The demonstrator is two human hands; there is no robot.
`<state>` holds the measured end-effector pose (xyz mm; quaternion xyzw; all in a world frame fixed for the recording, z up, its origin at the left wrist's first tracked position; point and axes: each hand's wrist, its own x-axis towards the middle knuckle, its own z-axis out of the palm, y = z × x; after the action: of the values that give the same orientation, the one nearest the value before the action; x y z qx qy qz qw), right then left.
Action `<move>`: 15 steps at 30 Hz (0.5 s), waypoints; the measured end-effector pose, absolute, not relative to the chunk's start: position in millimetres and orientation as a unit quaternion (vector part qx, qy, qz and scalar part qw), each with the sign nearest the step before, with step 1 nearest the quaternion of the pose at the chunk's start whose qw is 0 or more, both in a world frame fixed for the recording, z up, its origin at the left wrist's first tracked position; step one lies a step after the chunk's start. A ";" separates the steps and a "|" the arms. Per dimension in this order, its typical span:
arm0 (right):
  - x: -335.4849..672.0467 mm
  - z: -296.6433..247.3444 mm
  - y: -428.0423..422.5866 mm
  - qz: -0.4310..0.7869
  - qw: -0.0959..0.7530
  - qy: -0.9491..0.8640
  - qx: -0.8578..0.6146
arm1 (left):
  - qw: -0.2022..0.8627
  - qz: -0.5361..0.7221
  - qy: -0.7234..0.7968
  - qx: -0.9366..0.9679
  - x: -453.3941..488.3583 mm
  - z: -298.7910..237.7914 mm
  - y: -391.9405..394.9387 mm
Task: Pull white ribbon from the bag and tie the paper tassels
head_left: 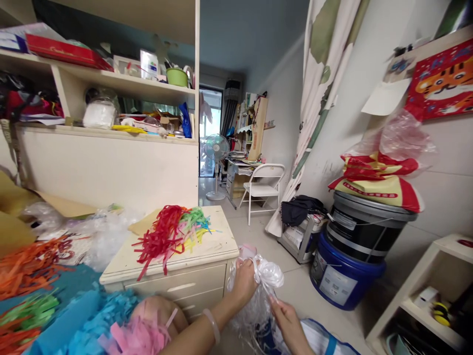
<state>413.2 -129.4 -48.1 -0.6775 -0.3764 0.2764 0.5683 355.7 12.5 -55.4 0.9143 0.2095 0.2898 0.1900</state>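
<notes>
— Clear crinkled plastic bag point(264, 281), is that what you've got there?

— Yes. I hold it low in front of me, just right of the cream wooden drawer cabinet point(185, 276). My left hand point(244, 282) is closed around its bunched top, fingers wrapped on the plastic. My right hand point(287, 320) pinches the lower part of it from below, thumb and fingers together on the film.

— What's on the cabinet?

— A heap of red, green and yellow shredded paper strips point(170, 234) lies on its top. More strips sit to my left: an orange pile point(29, 266), and pink and light blue ones point(121, 330) over my knee.

— And to the right?

— A black lidded bucket point(364, 227) stands on a blue plastic bucket point(343, 276) against the wall, well apart from my hands. A white folding chair point(263, 185) stands farther back.
</notes>
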 end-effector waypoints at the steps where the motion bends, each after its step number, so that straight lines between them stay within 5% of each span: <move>1: 419.4 -33.8 -136.4 0.268 0.556 -0.390 -0.683 | 0.195 0.288 0.207 0.914 355.5 -58.1 10.2; 8: 461.1 71.1 -168.2 0.273 0.482 -0.441 -0.706 | 0.235 0.305 0.192 0.903 361.5 -64.2 -4.1; 15: 446.4 88.4 -146.4 0.212 0.454 -0.556 -0.663 | 0.266 0.300 0.198 0.895 363.9 -64.4 -2.6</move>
<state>446.4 -146.4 88.4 -0.6630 -0.5562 0.2122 0.4539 363.9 -2.6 -64.4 0.8948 0.1977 0.2996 0.2657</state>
